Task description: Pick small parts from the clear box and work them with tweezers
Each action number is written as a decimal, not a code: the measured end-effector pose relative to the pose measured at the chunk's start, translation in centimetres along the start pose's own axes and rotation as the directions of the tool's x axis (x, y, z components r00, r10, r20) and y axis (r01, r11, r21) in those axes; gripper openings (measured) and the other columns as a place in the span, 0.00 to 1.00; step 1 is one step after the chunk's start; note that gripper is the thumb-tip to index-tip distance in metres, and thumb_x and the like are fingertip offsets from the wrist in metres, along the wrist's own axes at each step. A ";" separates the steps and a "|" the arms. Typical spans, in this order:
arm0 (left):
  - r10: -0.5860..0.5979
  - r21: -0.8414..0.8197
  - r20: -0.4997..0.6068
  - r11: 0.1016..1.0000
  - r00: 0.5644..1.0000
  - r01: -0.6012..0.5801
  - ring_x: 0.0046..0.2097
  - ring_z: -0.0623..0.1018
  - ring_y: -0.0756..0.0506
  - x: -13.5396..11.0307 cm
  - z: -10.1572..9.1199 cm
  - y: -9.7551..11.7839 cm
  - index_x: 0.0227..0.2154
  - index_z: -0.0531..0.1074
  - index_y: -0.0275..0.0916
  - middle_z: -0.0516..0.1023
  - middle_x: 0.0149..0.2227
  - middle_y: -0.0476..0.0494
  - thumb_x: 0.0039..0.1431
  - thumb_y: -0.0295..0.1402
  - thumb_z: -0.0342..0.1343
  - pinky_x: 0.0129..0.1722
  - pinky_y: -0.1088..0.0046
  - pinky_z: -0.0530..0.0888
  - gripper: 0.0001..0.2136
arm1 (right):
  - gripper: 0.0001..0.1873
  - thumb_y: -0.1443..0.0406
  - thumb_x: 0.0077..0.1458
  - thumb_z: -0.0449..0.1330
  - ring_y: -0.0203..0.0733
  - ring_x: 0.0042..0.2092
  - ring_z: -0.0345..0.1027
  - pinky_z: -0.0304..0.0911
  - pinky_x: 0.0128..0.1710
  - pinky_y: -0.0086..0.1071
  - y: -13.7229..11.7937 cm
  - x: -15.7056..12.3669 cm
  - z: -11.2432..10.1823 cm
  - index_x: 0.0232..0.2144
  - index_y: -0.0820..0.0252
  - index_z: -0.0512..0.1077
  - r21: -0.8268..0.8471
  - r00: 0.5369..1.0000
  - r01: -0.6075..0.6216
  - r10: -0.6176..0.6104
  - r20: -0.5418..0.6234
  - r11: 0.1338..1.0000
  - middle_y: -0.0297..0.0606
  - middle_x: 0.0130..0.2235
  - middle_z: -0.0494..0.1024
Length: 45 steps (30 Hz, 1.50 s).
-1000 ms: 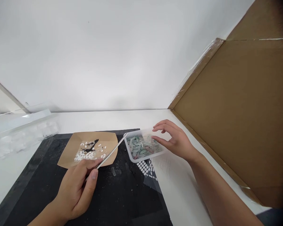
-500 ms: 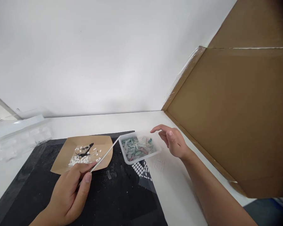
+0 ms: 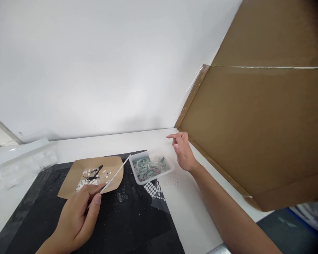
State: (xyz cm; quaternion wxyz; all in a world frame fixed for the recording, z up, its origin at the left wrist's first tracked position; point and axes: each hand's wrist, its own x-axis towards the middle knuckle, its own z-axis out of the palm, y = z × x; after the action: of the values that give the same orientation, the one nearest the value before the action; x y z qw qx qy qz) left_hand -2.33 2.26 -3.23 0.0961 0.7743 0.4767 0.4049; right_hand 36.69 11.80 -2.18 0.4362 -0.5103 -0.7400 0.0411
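Observation:
My left hand (image 3: 78,217) is closed round a pair of metal tweezers (image 3: 116,174), whose tips point up and right over the edge of a brown paper tray (image 3: 113,164). That tray holds small white bits and a dark scrap. To its right stands a clear plastic tub (image 3: 137,180) filled with greenish and pink pieces. My right hand (image 3: 182,150) hovers just right of and behind the tub, forefinger stretched to the left, the other fingers loosely curled, holding nothing.
A black mat (image 3: 137,225) covers the white table (image 3: 190,211) under the tray. A transparent sheet with white dots (image 3: 155,190) lies in front of the tub. A big cardboard panel (image 3: 259,130) leans along the right side. Clear plastic packaging (image 3: 18,162) lies at far left.
My right hand has drawn away from over the tub, moving back and to its right, the fingers curling in. My left hand keeps the tweezers; the view has swung to the right.

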 end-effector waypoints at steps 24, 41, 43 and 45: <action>0.173 -0.004 0.024 0.985 0.985 -0.173 0.36 0.81 0.45 0.7 0.3 -1.5 0.49 0.72 0.40 0.79 0.37 0.45 0.73 0.35 0.47 0.36 0.72 0.75 0.11 | 0.44 0.37 0.66 0.34 0.57 0.76 0.28 0.28 0.73 0.59 10.6 -1.0 -1.0 0.67 0.56 0.63 -0.505 0.752 -0.516 0.649 0.120 0.692 0.48 0.75 0.46; 0.175 0.027 0.066 0.984 0.982 -0.177 0.35 0.82 0.45 0.8 0.1 -1.5 0.51 0.70 0.40 0.80 0.36 0.45 0.73 0.34 0.47 0.34 0.73 0.75 0.11 | 0.38 0.45 0.70 0.44 0.54 0.68 0.61 0.60 0.66 0.50 7.8 0.0 -1.3 0.73 0.54 0.44 -0.267 0.921 -0.337 0.375 0.105 0.903 0.51 0.72 0.54; 0.168 0.036 0.074 0.985 0.983 -0.171 0.35 0.82 0.46 0.9 0.0 -1.5 0.52 0.70 0.41 0.80 0.37 0.46 0.73 0.35 0.46 0.33 0.74 0.76 0.11 | 0.33 0.47 0.70 0.49 0.52 0.61 0.70 0.65 0.62 0.50 5.2 0.3 -1.1 0.70 0.51 0.52 -0.120 0.974 -0.167 0.182 0.132 0.979 0.49 0.67 0.62; 0.167 0.044 0.077 0.984 0.983 -0.171 0.35 0.82 0.45 0.9 -0.1 -1.6 0.52 0.70 0.41 0.80 0.37 0.45 0.73 0.35 0.46 0.33 0.74 0.76 0.11 | 0.25 0.49 0.70 0.51 0.51 0.56 0.73 0.69 0.58 0.49 2.4 0.4 -0.8 0.64 0.48 0.62 -0.036 0.975 -0.059 0.065 0.213 0.998 0.45 0.61 0.69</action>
State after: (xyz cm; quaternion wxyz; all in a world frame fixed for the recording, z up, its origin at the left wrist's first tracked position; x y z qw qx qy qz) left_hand -3.25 3.80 -3.53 0.0592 0.8283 0.4156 0.3710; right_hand 38.92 12.92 -2.70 0.3451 -0.5322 -0.7668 0.0983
